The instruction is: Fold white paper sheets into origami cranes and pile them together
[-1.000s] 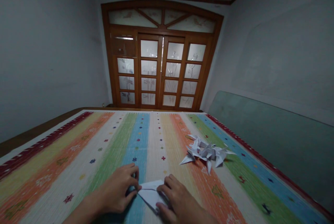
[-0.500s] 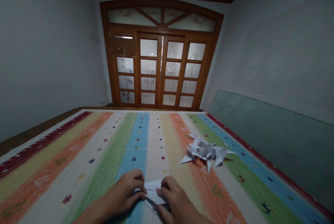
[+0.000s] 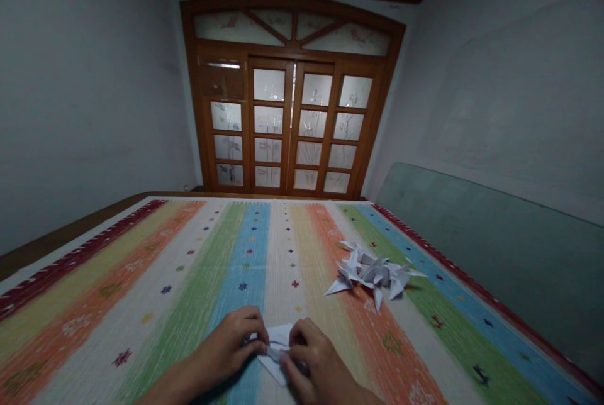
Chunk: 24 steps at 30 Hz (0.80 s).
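No words, labels, brands or numbers can be read anywhere; the striped mat (image 3: pixel 141 279) bears only small crosses and stars, and the folded paper (image 3: pixel 279 334) shows no print.

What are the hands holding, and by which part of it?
The left hand and right hand hold folded white paper by its two sides; the exact grip is hidden.

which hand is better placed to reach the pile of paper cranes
Probably the right hand: it sits on the side of the folded white paper facing the pile of paper cranes. The left hand is on the far side, though both are on the paper.
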Motion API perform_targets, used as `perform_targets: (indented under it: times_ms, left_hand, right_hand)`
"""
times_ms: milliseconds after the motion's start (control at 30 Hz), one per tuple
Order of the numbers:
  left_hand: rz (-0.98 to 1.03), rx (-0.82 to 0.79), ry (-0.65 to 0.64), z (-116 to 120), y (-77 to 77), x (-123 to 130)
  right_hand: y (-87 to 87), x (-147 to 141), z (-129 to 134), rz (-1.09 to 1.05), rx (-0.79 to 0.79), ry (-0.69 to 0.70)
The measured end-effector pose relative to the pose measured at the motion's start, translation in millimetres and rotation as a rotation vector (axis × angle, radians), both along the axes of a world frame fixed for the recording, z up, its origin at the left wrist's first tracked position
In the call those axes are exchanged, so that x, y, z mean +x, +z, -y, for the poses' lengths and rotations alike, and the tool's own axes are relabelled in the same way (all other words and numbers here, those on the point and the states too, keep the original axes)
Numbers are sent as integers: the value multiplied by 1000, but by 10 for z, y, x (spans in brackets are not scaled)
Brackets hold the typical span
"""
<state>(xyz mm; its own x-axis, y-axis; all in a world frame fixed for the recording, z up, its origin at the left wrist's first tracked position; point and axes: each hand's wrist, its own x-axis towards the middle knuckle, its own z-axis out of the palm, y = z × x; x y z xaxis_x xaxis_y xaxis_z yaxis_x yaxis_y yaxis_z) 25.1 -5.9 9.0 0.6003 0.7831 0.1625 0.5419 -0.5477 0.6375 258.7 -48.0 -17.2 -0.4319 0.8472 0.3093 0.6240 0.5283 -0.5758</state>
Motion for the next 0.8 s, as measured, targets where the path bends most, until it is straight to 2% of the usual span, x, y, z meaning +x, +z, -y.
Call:
perform_targets:
  times_ms: [200, 333, 500, 667, 800]
  left_hand:
    - [34, 17, 31, -17, -34, 36]
    - [16, 22, 39, -23, -54, 44]
    - [-27, 29, -6, -78, -78, 12]
    - [-51, 24, -74, -132, -8, -62]
    - [-67, 23, -71, -148, 53, -112]
  right_hand:
    - [-5, -25, -28, -142, -88, -107]
    - [-24, -24, -29, -136, -88, -145]
    - [9, -38, -16, -117, -166, -199]
    - [-6, -47, -28, -96, -140, -216]
    - [-35, -10, -59, -74, -117, -226]
